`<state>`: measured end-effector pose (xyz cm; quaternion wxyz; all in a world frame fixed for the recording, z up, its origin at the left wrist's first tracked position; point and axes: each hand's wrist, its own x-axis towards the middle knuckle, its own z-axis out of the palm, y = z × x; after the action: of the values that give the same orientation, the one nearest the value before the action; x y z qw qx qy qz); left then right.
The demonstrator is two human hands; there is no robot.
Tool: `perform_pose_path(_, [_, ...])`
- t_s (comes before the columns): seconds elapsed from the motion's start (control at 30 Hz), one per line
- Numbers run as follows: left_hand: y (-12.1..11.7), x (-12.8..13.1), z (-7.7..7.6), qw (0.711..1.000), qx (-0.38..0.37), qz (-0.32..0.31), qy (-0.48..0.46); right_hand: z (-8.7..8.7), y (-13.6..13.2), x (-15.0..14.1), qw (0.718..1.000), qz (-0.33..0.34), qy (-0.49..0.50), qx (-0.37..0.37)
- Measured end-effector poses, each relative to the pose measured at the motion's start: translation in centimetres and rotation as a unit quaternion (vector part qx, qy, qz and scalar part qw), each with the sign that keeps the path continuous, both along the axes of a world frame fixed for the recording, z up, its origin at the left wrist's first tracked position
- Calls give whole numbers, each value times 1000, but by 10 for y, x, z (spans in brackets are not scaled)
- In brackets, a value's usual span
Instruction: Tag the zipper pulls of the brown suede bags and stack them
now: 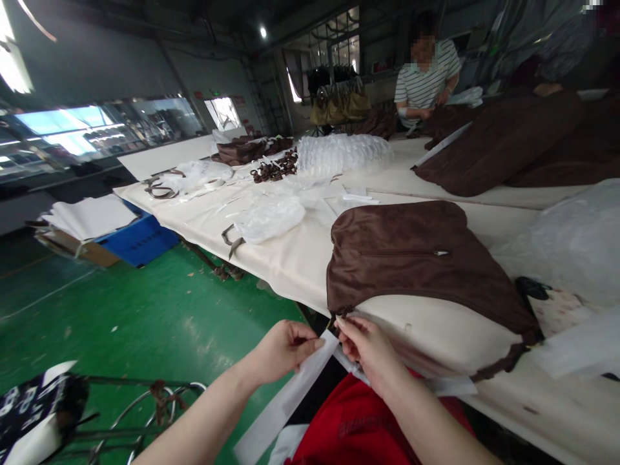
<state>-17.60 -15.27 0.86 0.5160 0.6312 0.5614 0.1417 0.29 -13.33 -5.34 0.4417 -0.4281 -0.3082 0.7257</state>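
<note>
A brown bag (402, 258) with a zipper lies on the white-covered table, its strap (504, 361) looping toward the front edge. My left hand (293, 345) pinches the upper part of a long white strip (290, 410), which hangs down at a slant. Beside it, my right hand (361, 339) is closed at the bag's near left corner, by the strap end and its small metal fitting. What its fingertips grip there is mostly hidden. A further white strip (450, 385) sticks out past my right forearm.
Bubble wrap (343, 154), clear plastic bags (271, 216) and brown straps (276, 166) lie farther along the table (285, 265). More brown bags (508, 145) are at the right, where a co-worker (426, 77) stands. A blue crate (140, 239) and metal stool frame (145, 407) are left.
</note>
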Motion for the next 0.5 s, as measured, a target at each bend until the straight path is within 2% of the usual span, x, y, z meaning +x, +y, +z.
perform_pose_path(0.13, [8, 11, 3, 992, 106, -9, 68, -8, 1, -1, 996, 16, -71, 48])
perform_pose_path(0.23, [8, 16, 5, 985, 132, -23, 111, -6, 0, 8, 982, 25, -165, 88])
perform_pose_path(0.33, [2, 17, 8, 984, 117, -40, 128, 2, -2, 21, 928, -44, -306, 209])
perform_pose_path(0.4, [-2, 18, 9, 985, 113, -47, 122, 6, -2, 26, 888, -67, -357, 282])
perform_pose_path(0.5, [-6, 19, 8, 986, 121, -27, 114, 7, -1, 29, 874, -29, -365, 320])
